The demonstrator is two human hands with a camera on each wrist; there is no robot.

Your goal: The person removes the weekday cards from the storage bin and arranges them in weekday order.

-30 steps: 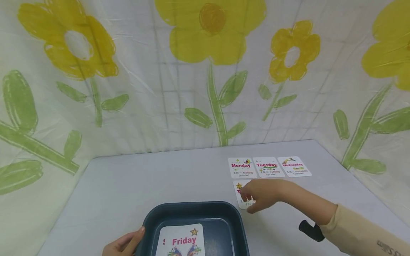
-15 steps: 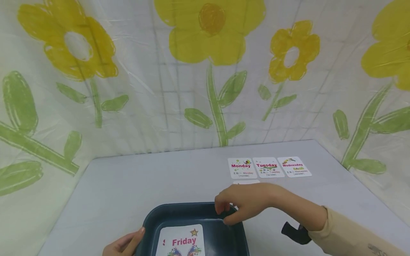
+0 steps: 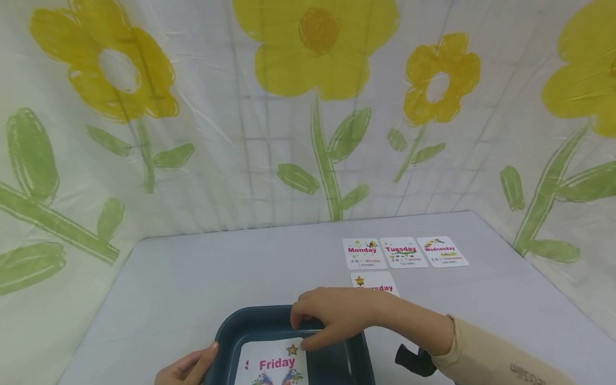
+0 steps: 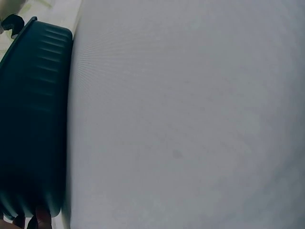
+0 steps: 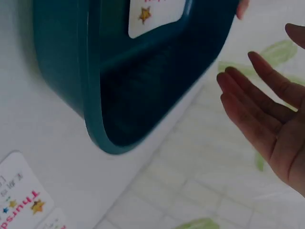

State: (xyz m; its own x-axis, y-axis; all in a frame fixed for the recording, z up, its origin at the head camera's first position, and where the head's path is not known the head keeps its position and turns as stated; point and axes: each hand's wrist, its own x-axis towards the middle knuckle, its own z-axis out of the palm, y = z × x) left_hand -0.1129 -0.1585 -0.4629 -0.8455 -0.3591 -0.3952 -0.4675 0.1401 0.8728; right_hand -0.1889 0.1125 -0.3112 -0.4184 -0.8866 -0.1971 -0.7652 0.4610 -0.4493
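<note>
A dark teal tray [image 3: 257,315] stands at the near side of the table. My left hand [image 3: 185,366] grips its left wall, thumb at the rim; in the left wrist view its fingertips [image 4: 43,217] touch the outer wall. Inside the tray lies a white Friday card [image 3: 269,350], with part of another printed letter showing at its left. Over the tray's far right part hovers my right hand [image 3: 332,315], holding nothing, thumb tip close to the card's corner. The right wrist view shows this hand's fingers [image 5: 248,112] loosely extended. A Thursday card [image 3: 372,279] lies partly hidden behind the right hand.
Monday [image 3: 364,259], Tuesday [image 3: 404,259] and Wednesday [image 3: 445,255] cards lie in a row on the white table [image 3: 216,272], beyond the Thursday card. A flower-printed curtain [image 3: 202,203] surrounds the table. A black object [image 3: 409,361] hangs under the right wrist.
My right hand has moved left and nearer from the Thursday card to above the tray, leaving that card on the table. The left hand stays at the tray.
</note>
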